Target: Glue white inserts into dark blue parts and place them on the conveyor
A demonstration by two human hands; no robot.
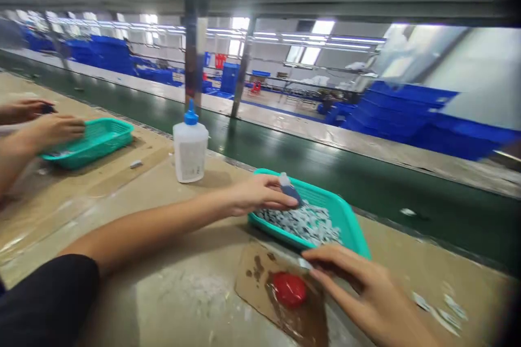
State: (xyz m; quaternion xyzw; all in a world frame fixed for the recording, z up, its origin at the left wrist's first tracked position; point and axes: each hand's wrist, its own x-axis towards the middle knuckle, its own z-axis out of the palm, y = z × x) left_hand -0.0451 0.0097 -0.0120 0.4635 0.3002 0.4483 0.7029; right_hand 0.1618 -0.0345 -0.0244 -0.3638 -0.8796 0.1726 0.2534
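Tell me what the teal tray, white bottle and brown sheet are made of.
The teal tray looks like moulded plastic: glossy, even colour. The white squeeze bottle seems matte, semi-translucent plastic, with a blue nozzle cap. The brown sheet looks like plain cardboard, dull and stained.

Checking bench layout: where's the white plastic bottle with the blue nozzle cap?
In the head view the white plastic bottle stands on the tan bench, centre-left, left of the teal plastic basket, beyond the person's left forearm.
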